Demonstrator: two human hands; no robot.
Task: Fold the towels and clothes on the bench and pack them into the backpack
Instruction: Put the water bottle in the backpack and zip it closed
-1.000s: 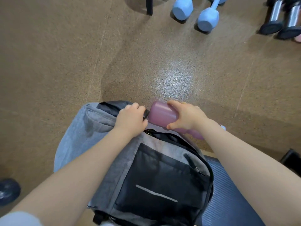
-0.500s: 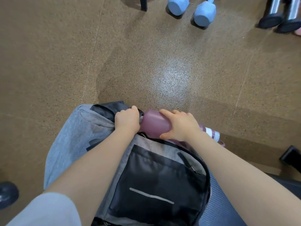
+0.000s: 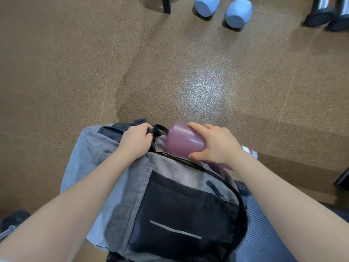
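A grey backpack (image 3: 132,178) with a black front pocket stands below me, its top toward the floor ahead. My left hand (image 3: 135,141) grips the black top handle and strap of the backpack. My right hand (image 3: 215,144) holds a mauve water bottle (image 3: 182,141) lying sideways, base to the left, at the top opening of the backpack. The bottle's white and mauve cap end (image 3: 249,151) sticks out past my right wrist. No towels or clothes are in view.
A dark ribbed bench pad (image 3: 264,235) lies at the lower right. Two light blue dumbbells (image 3: 222,6) and black-ended chrome dumbbells (image 3: 326,12) sit on the brown speckled floor at the top. A black post (image 3: 166,4) stands at top centre. Another dark dumbbell (image 3: 13,220) lies at the lower left.
The bottle's base has shifted slightly right, away from my left hand, and sits a little higher over the opening. My left hand keeps its grip on the handle.
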